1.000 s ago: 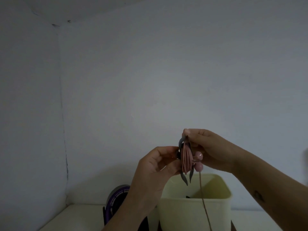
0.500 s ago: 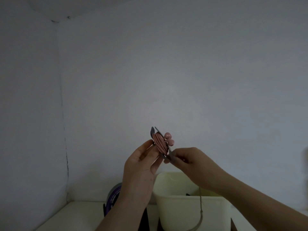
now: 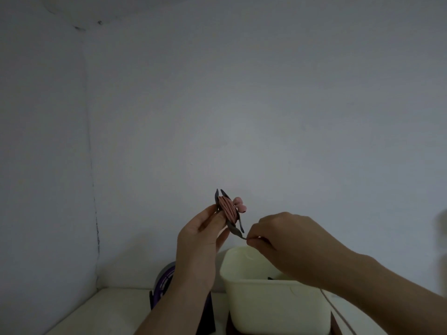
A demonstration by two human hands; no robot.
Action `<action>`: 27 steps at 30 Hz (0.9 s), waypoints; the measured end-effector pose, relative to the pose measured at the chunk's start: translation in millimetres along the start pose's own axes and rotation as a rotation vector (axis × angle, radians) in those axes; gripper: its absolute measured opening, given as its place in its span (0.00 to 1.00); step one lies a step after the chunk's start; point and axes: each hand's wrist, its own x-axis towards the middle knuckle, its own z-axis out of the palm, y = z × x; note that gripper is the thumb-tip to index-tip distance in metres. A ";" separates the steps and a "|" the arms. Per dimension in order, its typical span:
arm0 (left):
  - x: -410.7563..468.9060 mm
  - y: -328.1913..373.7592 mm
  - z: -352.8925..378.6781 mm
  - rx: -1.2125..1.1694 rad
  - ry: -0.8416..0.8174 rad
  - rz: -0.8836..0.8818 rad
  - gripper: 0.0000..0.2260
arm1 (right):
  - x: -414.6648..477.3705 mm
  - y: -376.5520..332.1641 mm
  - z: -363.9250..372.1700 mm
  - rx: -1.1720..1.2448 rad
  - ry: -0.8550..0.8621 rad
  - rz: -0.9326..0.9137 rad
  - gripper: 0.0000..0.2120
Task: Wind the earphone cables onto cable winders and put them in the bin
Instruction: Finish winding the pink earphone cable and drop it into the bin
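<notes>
Winder (image 3: 232, 228), pink cable (image 3: 228, 209) wound on it: held above bin (image 3: 273, 305), gripped by fingers of left hand (image 3: 200, 240). Right hand (image 3: 290, 243): fingers pinch cable's loose end. Bin: near desk (image 3: 108, 308) back edge.

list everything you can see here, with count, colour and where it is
cable winder: one, dark grey, held up above the bin
earphone cable: one, pink, mostly wound on the winder, tail running to the right hand
earbuds: two, pink, beside the coil
bin: one, cream, on the table below the hands
round object: one, purple and grey, left of the bin, partly hidden
table: one, whitish, bottom of view
left hand: holds the winder
right hand: pinches the cable tail
</notes>
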 end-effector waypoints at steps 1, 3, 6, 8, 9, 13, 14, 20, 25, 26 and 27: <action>-0.2 0.2 -0.1 0.014 -0.002 -0.004 0.08 | 0.7 0.5 -0.5 -0.048 0.004 -0.017 0.16; -0.8 0.9 -0.2 0.033 -0.012 -0.013 0.09 | 1.5 2.4 -1.3 -0.124 0.007 -0.045 0.15; -0.8 0.9 -1.1 0.037 -0.032 -0.024 0.08 | 2.8 6.7 -2.7 -0.188 0.019 -0.074 0.12; -0.6 -0.1 -0.7 0.033 -0.043 -0.046 0.08 | 4.0 5.4 -5.8 -0.211 0.039 -0.092 0.11; -0.4 -1.7 0.2 0.045 -0.038 -0.063 0.08 | 4.9 3.8 -8.5 -0.215 0.044 -0.096 0.11; 2.2 -16.6 0.3 0.351 -0.038 -0.006 0.11 | 7.5 3.4 -23.3 -0.130 0.028 -0.055 0.09; 1.6 -17.8 -0.3 0.413 -0.066 0.031 0.11 | 7.7 5.9 -28.0 -0.094 0.041 -0.032 0.08; -9.6 -18.6 -5.5 0.556 -0.326 0.154 0.12 | 10.4 35.9 -39.6 0.073 0.068 0.005 0.08; -11.9 -16.6 -11.2 0.382 -0.385 0.128 0.11 | 6.9 56.3 -34.2 0.405 0.101 0.020 0.06; -12.1 -15.3 -11.2 0.340 -0.411 0.116 0.11 | 7.2 59.1 -29.9 0.475 0.104 0.025 0.06; -12.1 -14.4 -10.8 0.311 -0.430 0.109 0.11 | 7.8 62.2 -25.6 0.553 0.111 0.020 0.07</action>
